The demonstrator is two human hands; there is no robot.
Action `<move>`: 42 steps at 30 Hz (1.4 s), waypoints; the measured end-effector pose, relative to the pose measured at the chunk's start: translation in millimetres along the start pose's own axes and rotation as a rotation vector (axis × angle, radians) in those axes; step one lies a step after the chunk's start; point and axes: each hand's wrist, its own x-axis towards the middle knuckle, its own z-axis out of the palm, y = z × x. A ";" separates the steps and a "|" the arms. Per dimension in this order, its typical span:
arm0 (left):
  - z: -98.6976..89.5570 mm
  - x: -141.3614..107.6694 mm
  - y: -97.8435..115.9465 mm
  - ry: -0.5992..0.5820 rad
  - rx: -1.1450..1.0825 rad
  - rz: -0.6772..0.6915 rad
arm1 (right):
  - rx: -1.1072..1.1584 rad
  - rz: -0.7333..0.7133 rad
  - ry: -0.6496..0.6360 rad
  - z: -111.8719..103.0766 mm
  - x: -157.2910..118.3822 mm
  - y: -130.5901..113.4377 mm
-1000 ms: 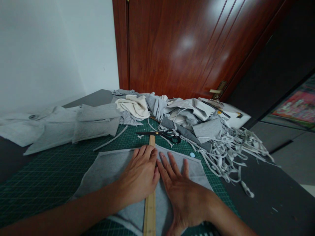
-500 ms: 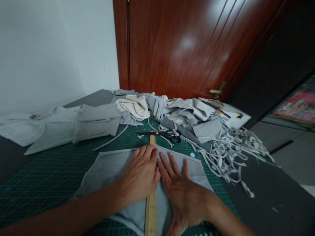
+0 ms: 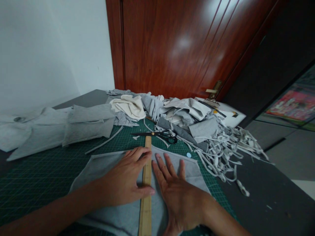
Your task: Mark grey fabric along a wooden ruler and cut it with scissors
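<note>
A grey piece of fabric (image 3: 108, 167) lies spread on the green cutting mat (image 3: 44, 177). Lengthwise over its middle runs a wooden ruler (image 3: 145, 209). My left hand (image 3: 123, 177) is at the ruler's left side, thumb and index finger parted and reaching over the wood; its other fingertips rest near the fabric's far edge. Flat on the cloth just right of the ruler, my right hand (image 3: 179, 193) has its fingers spread. Black scissors (image 3: 159, 134) lie across the mat beyond the ruler's far end.
Sewn grey fabric pieces (image 3: 88, 124) stretch along the left. A heap of grey cloth (image 3: 184, 109) with a cream cloth (image 3: 129, 106) sits at the back. Tangled fabric strips (image 3: 226, 147) cover the right side, near a small pale disc (image 3: 188, 154). A wooden door (image 3: 167, 49) stands behind.
My left hand has shifted left and its thumb has spread away from the fingers, uncovering more of the ruler. My right hand stays flat on the fabric. The view has turned slightly right.
</note>
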 end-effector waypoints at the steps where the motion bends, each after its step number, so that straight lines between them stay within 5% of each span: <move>1: 0.1 -0.5 -1.6 0.000 -0.011 0.004 | -0.008 -0.002 0.024 -2.6 -3.2 -3.2; 19: 3.0 -1.5 -4.2 -0.029 0.038 -0.001 | -0.001 0.070 -0.043 -2.9 6.2 -2.9; 26: 3.8 -3.8 -7.8 -0.066 0.011 -0.012 | 0.087 0.013 -0.120 -41.7 -22.1 -2.7; 31: -1.5 -1.2 -2.5 -0.073 -0.002 -0.037 | -0.019 0.320 0.393 -80.7 -43.5 43.0; 35: -4.1 -0.3 0.2 -0.110 -0.006 -0.054 | -0.108 0.408 0.417 -84.8 -33.4 73.8; 42: -9.7 -0.5 6.5 -0.165 -0.002 -0.049 | -0.015 0.383 0.469 -76.8 -27.0 84.6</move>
